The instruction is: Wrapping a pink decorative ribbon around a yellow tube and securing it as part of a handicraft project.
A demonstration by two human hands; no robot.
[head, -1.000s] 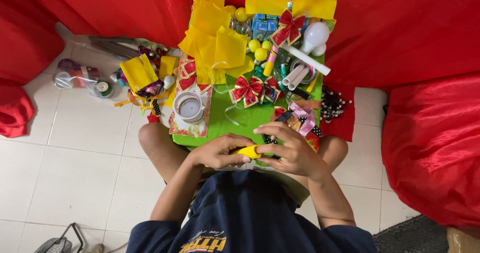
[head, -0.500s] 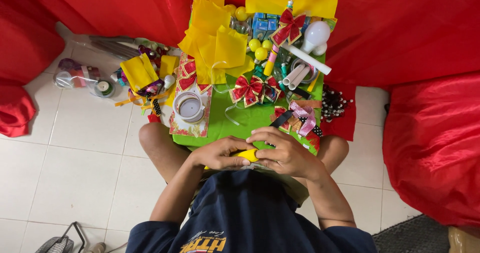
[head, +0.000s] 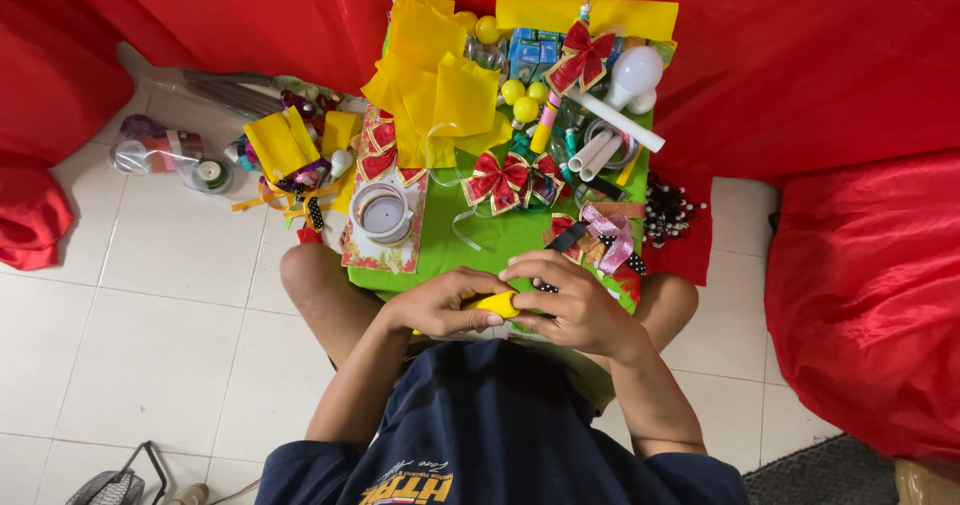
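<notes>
Draped red cloth (head: 300, 25) fills the background and both sides of the scene, above a floor of pale square tiles (head: 150, 325), where a seated person in a dark blue T-shirt (head: 490, 425) works at a bright green board (head: 470, 245) laid across the knees. The far end of the board is crowded with supplies: crumpled sheets of yellow paper (head: 430, 75), a white light bulb (head: 635, 70), a roll of clear tape on a patterned card (head: 382, 213), white paper tubes (head: 590, 150), small yellow balls (head: 520, 100) and finished-looking red and gold ribbon bows (head: 505, 177). More yellow sheets and ribbon scraps (head: 290, 155) lie on the tiles to the person's left.

At the near edge of the board, the left hand (head: 435, 305) and right hand (head: 570, 300) meet around a small rounded yellow object (head: 497, 303), with the fingers of both curled closed on it; most of it is hidden, so its exact kind cannot be told. The object appears bare of ribbon, suggesting this piece is at an early stage, while several bows already sit made and much loose material remains unused.
</notes>
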